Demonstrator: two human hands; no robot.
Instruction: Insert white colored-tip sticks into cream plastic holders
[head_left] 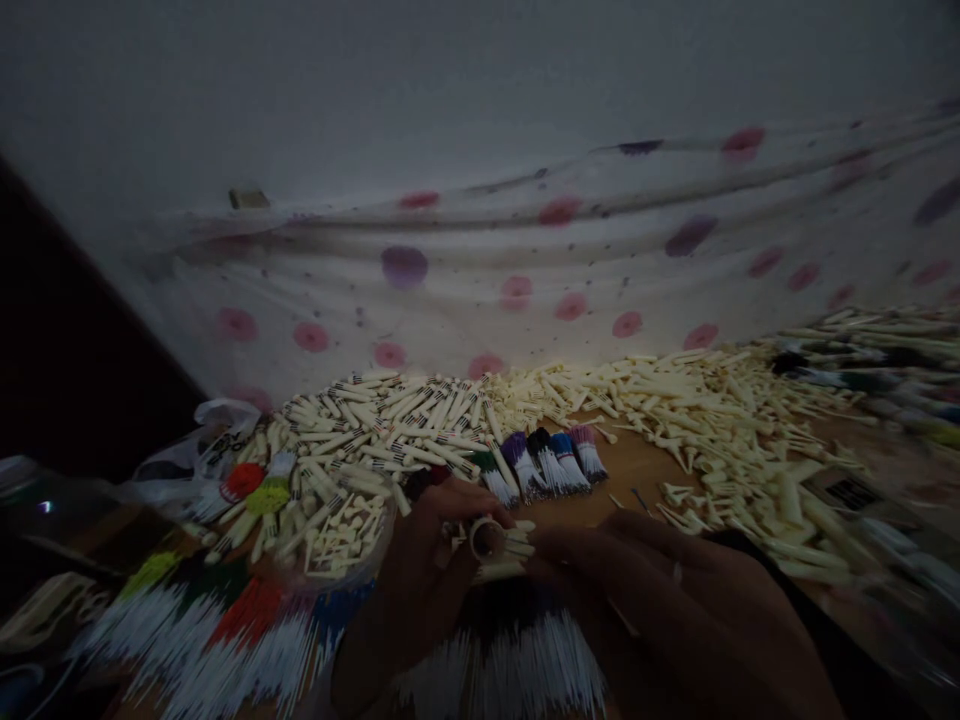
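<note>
Close to the bottom centre of the dim head view, my left hand (427, 580) is wrapped round a cream tube (487, 538) whose round open end faces the camera. Several small cream pieces (517, 545) stick out beside the tube, between my two hands. My right hand (660, 590) is just to the right, its fingers pointing at these pieces; its fingertips are dark, and what they hold, if anything, is hidden. Under the hands lies a bundle of white sticks with black ends (517, 650).
Cream tubes with dark marks (375, 430) are heaped behind my left hand, plain cream pieces (697, 400) at the right. Small coloured-tip bundles (555, 465) lie between. A tub of small pieces (345, 535) and more stick bundles (247, 640) are at the left. A spotted sheet (517, 290) hangs behind.
</note>
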